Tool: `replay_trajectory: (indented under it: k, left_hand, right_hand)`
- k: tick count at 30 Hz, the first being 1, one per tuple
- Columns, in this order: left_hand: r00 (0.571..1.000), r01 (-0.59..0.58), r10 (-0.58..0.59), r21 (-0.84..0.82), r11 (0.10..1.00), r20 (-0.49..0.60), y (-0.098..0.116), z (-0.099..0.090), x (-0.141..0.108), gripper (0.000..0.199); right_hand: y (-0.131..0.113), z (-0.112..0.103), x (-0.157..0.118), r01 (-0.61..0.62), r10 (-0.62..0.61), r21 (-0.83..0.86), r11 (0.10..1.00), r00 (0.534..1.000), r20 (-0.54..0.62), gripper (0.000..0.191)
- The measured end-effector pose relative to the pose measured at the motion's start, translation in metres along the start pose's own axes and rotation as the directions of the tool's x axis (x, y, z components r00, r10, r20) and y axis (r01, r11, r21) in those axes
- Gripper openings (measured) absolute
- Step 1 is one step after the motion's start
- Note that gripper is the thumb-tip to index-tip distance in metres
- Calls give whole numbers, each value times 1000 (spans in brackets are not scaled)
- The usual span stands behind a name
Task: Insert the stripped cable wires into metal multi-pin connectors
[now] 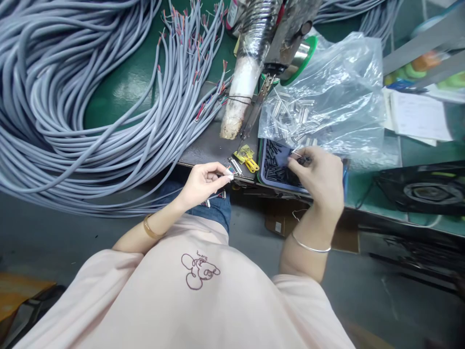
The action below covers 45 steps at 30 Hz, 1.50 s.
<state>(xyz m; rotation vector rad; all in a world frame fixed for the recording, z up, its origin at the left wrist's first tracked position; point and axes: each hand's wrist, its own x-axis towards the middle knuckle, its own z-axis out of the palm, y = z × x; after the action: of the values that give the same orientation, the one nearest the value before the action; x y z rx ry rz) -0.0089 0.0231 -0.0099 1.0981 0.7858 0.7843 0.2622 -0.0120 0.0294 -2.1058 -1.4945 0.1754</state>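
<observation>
My left hand [206, 184] pinches a small cable end beside a metal connector [235, 166] with coloured wires, at the bench edge. My right hand [317, 172] is over the right side of a blue tray [262, 160] of short black tubes [276, 165]. Its thumb and index finger are closed around something thin, too small to make out. Between the hands lies a yellow clip-like tool [250, 163]. Above it, a soldering iron [259, 104] in a holder points down toward the bench, near a wrapped white nozzle [236, 104].
Many grey cables [119, 131] with stripped ends cover the left. Behind the tray lies a clear plastic bag [327, 92] with metal connectors. A solder spool [300, 60] stands behind the iron. Papers [417, 116] and a black fan-like device [425, 189] are at the right.
</observation>
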Motion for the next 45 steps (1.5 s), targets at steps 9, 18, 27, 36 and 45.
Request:
replay_trajectory:
  k: [9, 18, 27, 36, 45]
  left_hand:
    - [994, -92, 94, 34, 995, -49, 1, 8, -1, 22]
    - [976, -205, 215, 165, 965, -43, -1, 8, -2, 11]
    - [990, -137, 141, 183, 973, -8, -3, 7, -8, 20]
    - [996, -87, 85, 130, 988, 17, 0, 5, -14, 22]
    - [996, -91, 88, 101, 991, 33, -1, 4, -17, 17]
  right_hand:
    - [-74, 27, -61, 15, -26, 563, 826, 1000, 10, 14]
    - [-79, 47, -62, 12, -50, 593, 805, 998, 48, 18]
    - [-83, 49, -71, 193, -210, 434, 880, 978, -8, 10]
    - [-81, 42, -71, 78, -98, 479, 874, 995, 17, 15]
    - [-82, 44, -70, 83, -68, 405, 910, 996, -52, 20]
